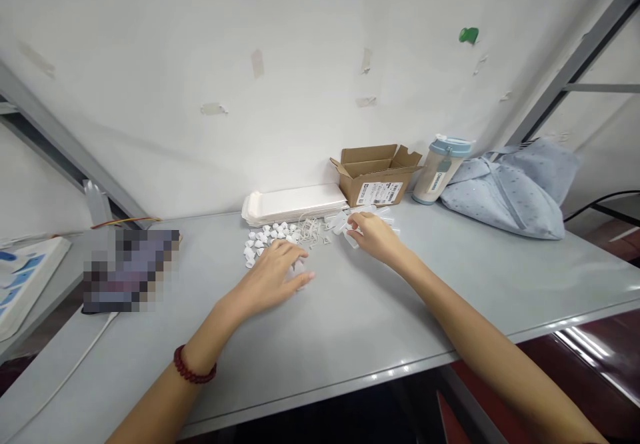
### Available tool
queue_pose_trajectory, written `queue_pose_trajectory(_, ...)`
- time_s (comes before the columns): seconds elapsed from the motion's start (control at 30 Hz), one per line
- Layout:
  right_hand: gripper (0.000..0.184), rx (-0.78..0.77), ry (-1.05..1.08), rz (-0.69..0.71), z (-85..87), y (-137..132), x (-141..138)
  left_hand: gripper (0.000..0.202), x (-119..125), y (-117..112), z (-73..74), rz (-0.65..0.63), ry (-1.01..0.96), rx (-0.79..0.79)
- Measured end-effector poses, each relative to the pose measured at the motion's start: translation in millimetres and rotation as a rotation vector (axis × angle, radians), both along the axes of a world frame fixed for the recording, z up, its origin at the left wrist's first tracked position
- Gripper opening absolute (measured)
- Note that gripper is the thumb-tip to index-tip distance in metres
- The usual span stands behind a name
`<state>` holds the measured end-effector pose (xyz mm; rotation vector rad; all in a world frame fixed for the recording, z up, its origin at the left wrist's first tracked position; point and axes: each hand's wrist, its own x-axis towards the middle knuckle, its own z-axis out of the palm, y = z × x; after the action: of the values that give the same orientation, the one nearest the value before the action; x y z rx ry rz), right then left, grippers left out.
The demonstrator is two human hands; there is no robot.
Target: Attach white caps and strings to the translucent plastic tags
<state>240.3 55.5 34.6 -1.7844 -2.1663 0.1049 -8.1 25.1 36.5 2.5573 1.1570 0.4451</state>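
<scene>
My left hand rests low on the grey table top, its fingers over a small translucent white piece. A dark red bead bracelet circles that wrist. Beyond it lies a heap of small white plastic pieces, with a tangle of thin white loops beside it. My right hand pinches a transparent plastic tube. Several similar tubes lie around its fingers, partly hidden by them.
A stack of white paper trays, an open cardboard box, a water bottle with a blue lid and a pale blue bag line the back. A blurred object and a white cable lie at left.
</scene>
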Motion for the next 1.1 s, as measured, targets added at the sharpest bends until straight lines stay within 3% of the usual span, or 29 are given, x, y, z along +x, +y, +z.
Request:
queue_pose_trajectory(0.23,0.018,-0.032,-0.221,0.017,2.5,-2,-3,0.032,2,46,12.4,0.225,0.078,0.085)
queue_pose_trajectory(0.4,0.017,-0.096,-0.217,0.026,0.1,-5,-3,0.032,8,70,11.9,0.222,0.145,0.096)
queue_pose_trajectory(0.6,0.005,-0.083,-0.171,0.055,1.5,-6,-1,0.024,20,78,13.4,0.238,0.075,0.097)
queue_pose_trajectory(0.73,0.012,-0.036,-0.068,0.085,3.9,-7,-2,0.024,19,77,21.3,0.293,0.006,0.132)
queue_pose_trajectory(0.93,0.018,0.050,0.110,0.116,-0.6,-8,-11,0.022,16,67,29.2,0.430,-0.326,0.050)
queue_pose_trajectory(1.1,0.025,0.071,0.159,0.182,-6.0,-13,-20,0.024,18,73,26.6,0.457,-0.356,-0.012)
